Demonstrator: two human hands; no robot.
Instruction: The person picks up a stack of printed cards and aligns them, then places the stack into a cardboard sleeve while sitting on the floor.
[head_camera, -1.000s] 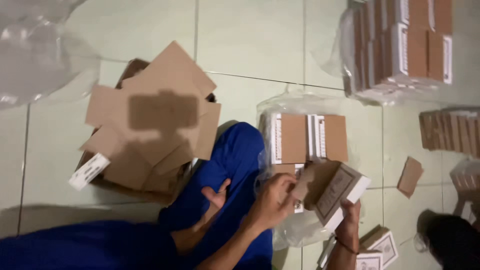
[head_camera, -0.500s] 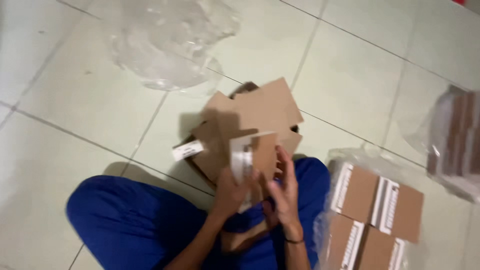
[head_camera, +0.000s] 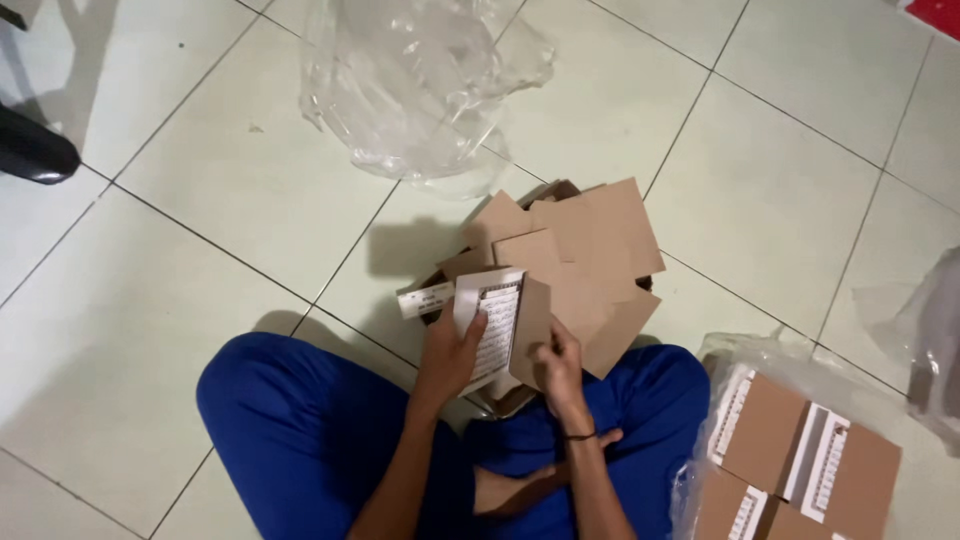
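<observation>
Small box (head_camera: 503, 330) sits above your lap, over cardboard pile (head_camera: 580, 260) on floor. Your left hand (head_camera: 450, 350) grips its labelled face; right hand (head_camera: 558, 365) pinches brown side. Looks light, thin, easy to bend. Hold edges, not flap.

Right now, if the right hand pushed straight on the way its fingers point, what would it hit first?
The right hand already touches the small box; beyond that lies the pile of cardboard flaps, though depth is unclear.

Cardboard pile (head_camera: 590, 260) before the lap, plastic wrap (head_camera: 420, 80) beyond, wrapped boxes (head_camera: 800, 460) right.
</observation>
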